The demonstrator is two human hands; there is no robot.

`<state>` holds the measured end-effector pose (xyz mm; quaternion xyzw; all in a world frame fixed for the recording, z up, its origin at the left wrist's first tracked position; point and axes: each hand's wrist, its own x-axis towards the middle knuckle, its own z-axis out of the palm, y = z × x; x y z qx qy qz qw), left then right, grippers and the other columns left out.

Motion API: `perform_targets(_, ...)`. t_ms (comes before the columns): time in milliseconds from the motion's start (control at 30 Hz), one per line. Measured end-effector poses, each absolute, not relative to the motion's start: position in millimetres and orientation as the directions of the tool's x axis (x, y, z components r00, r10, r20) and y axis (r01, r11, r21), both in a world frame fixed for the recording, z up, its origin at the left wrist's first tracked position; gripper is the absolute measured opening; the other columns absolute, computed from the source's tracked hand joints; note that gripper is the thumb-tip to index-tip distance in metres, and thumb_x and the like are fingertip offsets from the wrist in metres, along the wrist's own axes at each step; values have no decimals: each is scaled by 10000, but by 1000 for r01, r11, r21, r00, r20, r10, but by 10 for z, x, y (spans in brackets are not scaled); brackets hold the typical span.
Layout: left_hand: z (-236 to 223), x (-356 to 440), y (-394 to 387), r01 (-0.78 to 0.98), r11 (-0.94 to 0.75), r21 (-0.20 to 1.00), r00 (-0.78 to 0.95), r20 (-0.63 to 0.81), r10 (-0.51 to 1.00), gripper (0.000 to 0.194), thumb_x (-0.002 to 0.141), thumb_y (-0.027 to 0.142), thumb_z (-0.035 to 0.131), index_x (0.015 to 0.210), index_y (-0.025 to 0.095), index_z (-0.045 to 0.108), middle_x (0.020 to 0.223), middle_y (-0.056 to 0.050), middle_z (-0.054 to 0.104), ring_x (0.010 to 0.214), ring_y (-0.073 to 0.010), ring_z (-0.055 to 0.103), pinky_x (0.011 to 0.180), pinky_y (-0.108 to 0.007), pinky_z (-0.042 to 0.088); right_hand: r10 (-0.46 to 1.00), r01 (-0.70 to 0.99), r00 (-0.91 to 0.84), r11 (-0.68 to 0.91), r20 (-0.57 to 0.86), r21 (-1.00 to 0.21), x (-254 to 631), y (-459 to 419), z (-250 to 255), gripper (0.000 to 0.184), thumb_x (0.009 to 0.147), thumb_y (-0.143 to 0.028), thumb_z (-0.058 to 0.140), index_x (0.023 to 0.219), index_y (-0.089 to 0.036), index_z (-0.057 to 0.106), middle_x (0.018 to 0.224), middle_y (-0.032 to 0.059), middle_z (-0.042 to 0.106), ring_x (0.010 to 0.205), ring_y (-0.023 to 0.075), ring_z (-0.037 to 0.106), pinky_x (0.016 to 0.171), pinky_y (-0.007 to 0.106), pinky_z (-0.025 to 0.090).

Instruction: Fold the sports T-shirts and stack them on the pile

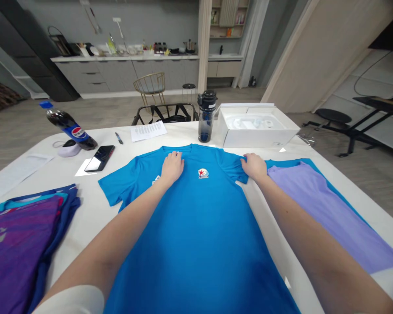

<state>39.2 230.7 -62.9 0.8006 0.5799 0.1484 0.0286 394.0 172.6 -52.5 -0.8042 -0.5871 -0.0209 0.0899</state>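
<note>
While apparently straightening the shirt (196,226), spread at the frame's centre, resting the left hand (173,167), fairly narrow, near the collar (188,148) and touching 1 sleeve (235,167) with the right hand (254,165); cannot tell whether gripping with either. Probably calls next for gentle smoothing.

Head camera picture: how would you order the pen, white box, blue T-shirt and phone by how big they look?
1. blue T-shirt, its near end enlarged by closeness to the camera
2. white box
3. phone
4. pen
</note>
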Motion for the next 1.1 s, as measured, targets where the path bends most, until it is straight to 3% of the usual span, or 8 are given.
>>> perform_targets(100,-553,899,2471,843,-408,350,359,199,912,389,1024,277,405,1376,195,551,1298,-139,654,1191,-258,625,1026,-365,476,937,943,332,-329,110,-43,4049,1738,-438,413,980,-380,484,1250,-158,704,1268,196,664,1139,336,646,921,430,514)
perform_targets(233,-512,1404,2835,817,-387,428,362,143,921,352,1022,259,410,1338,203,555,1241,-156,686,1150,-283,661,978,-380,493,927,927,376,-376,-12,8,4075,1796,-404,419,982,-433,499,1171,-138,729,1191,211,697,1081,346,681,870,426,523)
perform_targets(500,-682,1622,3268,904,-294,309,320,-37,947,368,1014,273,363,1318,223,565,1184,-165,722,1124,-315,684,962,-436,488,910,911,411,-412,-53,-4,4067,1776,-488,366,1015,-388,454,1218,-156,653,1119,209,719,1058,340,699,837,413,522)
perform_targets(700,-721,1646,3340,894,-279,352,317,-54,947,317,996,278,388,1224,249,607,1161,-146,731,1105,-311,682,941,-440,488,888,888,455,-458,-67,-41,4079,1679,-518,386,1030,-427,400,1194,-158,623,1073,219,720,1022,353,697,817,417,505)
perform_targets(767,-721,1639,3326,881,-230,413,276,-54,960,276,988,274,420,1184,261,614,1143,-124,736,1094,-297,681,924,-420,493,922,914,383,-387,-53,-124,4060,1615,-400,327,1015,-436,444,1071,-188,650,968,165,732,945,323,698,779,378,486)
perform_targets(867,-718,1618,3249,803,-145,578,192,-20,981,220,993,271,444,1127,269,618,1076,-96,743,1037,-267,686,897,-397,503,978,906,203,-173,39,-386,3922,1484,-28,298,982,-469,508,851,-228,625,735,45,673,757,234,646,682,307,436)
perform_targets(967,-670,1576,3133,592,-105,799,165,7,986,168,996,231,459,1075,252,606,986,-53,738,930,-194,685,850,-329,523,989,764,73,25,125,-645,3579,1388,474,356,940,-538,552,765,-229,578,621,-18,565,607,164,524,572,268,367)
perform_targets(1100,-491,1396,3004,237,12,971,132,-45,990,111,999,220,498,1085,218,568,923,-24,722,812,-122,674,768,-254,543,988,533,-76,155,135,-832,2809,1515,945,427,874,-618,628,739,-220,550,581,-49,501,522,114,410,508,242,313)
